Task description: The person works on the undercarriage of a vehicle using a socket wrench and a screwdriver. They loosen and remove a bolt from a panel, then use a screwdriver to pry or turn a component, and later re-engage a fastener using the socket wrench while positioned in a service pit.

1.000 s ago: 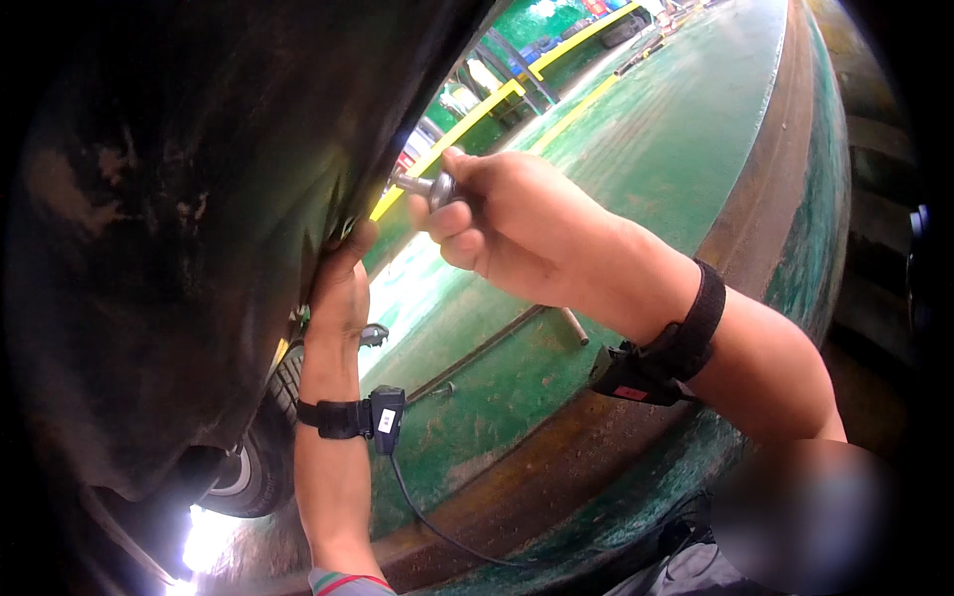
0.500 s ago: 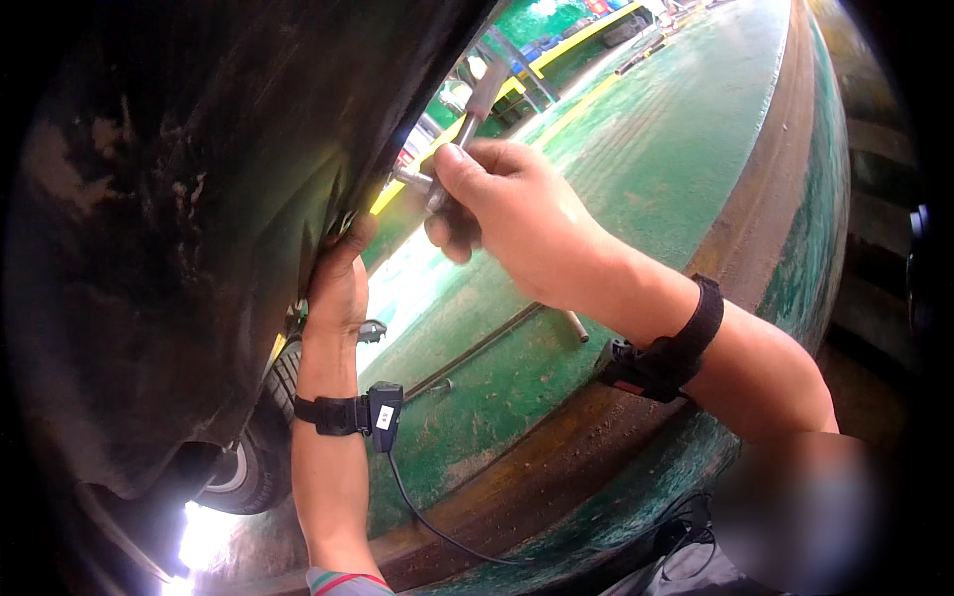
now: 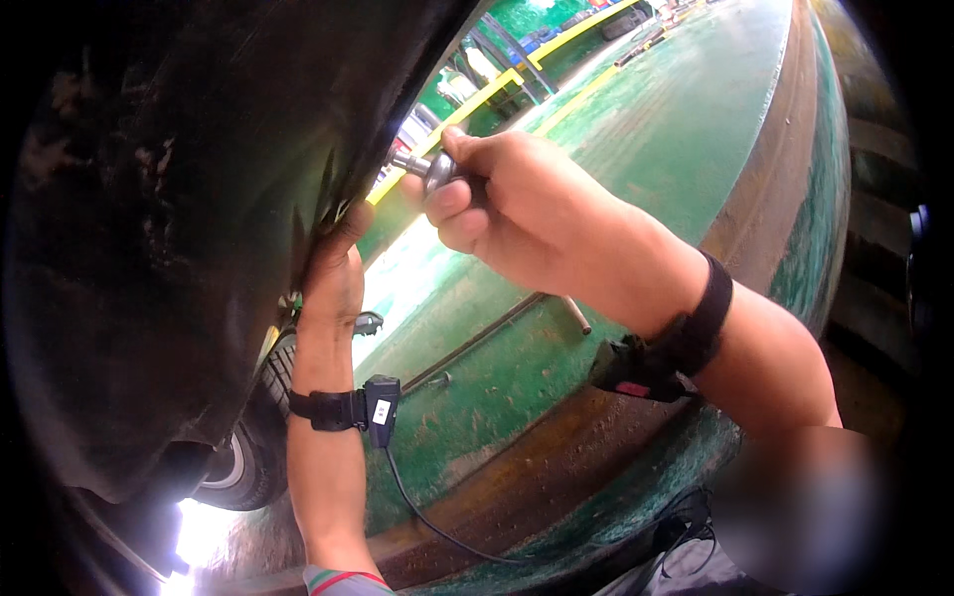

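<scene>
My right hand [image 3: 497, 189] is closed around a ratchet wrench with a round metal head [image 3: 442, 172]. A shiny socket or extension [image 3: 407, 161] sticks out from that head toward the edge of a dark vehicle underside panel [image 3: 229, 248]. Most of the wrench's handle is hidden in my palm. Just below and to the left, my left hand [image 3: 336, 273] reaches up along the same panel edge. Its thumb side shows against the panel, while the other fingers are hidden, so I cannot tell whether it grips anything.
A tyre [image 3: 248, 467] shows below the panel at the lower left. On the green floor lie a long thin bar [image 3: 477, 343] and a short pipe [image 3: 577, 316]. A yellow-edged shelf [image 3: 556, 45] stands at the back. A cable [image 3: 417, 512] hangs from my left wrist's black device.
My right hand has rotated; the ratchet handle that pointed up is now covered by my palm, and the round head faces the panel. My left hand stays nearly in place.
</scene>
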### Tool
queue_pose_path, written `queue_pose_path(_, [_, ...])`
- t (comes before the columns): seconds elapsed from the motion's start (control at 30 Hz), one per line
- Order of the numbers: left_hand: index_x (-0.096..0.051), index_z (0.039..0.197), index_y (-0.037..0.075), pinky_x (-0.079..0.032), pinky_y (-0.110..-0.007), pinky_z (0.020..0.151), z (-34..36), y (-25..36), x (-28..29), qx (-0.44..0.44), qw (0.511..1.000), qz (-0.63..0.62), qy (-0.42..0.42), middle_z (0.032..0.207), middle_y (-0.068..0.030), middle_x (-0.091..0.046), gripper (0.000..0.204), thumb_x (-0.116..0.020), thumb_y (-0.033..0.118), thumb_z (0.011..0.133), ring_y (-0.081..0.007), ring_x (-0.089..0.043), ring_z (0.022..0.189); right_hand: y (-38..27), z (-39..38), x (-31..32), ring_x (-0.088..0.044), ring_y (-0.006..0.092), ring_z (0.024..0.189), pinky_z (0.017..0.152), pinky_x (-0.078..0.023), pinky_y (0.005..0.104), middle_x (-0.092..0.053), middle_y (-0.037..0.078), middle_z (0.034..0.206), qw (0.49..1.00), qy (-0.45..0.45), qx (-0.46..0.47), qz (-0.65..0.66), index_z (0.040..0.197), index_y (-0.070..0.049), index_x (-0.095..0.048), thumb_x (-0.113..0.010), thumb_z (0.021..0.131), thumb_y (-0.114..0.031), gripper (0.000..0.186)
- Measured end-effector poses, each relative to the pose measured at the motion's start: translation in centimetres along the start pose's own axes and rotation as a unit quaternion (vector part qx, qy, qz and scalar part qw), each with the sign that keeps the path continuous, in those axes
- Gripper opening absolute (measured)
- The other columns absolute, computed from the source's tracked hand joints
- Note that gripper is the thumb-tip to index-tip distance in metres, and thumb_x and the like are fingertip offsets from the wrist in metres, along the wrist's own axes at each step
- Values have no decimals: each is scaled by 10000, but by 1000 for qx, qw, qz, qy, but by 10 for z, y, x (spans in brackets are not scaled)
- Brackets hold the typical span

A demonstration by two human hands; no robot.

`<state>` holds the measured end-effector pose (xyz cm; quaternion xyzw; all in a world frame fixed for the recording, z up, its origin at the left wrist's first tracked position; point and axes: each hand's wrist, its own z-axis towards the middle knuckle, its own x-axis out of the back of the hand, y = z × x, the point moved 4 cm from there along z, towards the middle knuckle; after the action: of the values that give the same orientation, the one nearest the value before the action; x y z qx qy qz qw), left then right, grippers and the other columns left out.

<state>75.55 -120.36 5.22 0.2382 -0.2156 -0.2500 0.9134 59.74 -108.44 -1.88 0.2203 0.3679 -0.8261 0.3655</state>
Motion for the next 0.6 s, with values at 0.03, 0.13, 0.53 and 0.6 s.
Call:
queue_pose_path(0.03, [-558, 1336, 93, -205, -376, 1168, 0, -3, 2, 14, 1000, -2, 5, 1351, 2, -564, 722, -884, 232, 707, -190, -451, 1285, 5, 4, -1, -559, 131, 635, 595, -477, 274, -607, 80, 790, 973, -78, -104, 190, 1004, 32, -534, -431, 1057, -216, 274])
queue_pose_path(0.13, [-490, 1387, 45, -156, -362, 1186, 2, -3, -4, 9, 1000, 16, -9, 1433, -27, -479, 777, -858, 265, 739, -199, -370, 1351, 0, -3, -4, -559, 130, 631, 600, -477, 276, -615, 73, 766, 999, -21, 2, -24, 1012, 28, -554, -450, 1053, -239, 288])
queue_pose_path(0.53, [-425, 1437, 3, -97, -363, 1205, 1, 0, -8, -8, 999, 41, -23, 1505, -62, -404, 833, -826, 315, 778, -209, -294, 1411, -4, -7, -5, -606, 144, 628, 557, -496, 259, -625, 114, 884, 992, 28, 62, -107, 1000, 22, -514, -434, 1039, -168, 210])
queue_pose_path(0.6, [-437, 1430, 5, -105, -363, 1203, 2, 0, -9, -11, 999, 40, -25, 1496, -61, -415, 825, -828, 321, 776, -208, -304, 1405, -6, -13, -10, -619, 146, 698, 637, -528, 280, -613, 102, 900, 976, 41, 123, -175, 1025, 43, -541, -479, 1032, -184, 236])
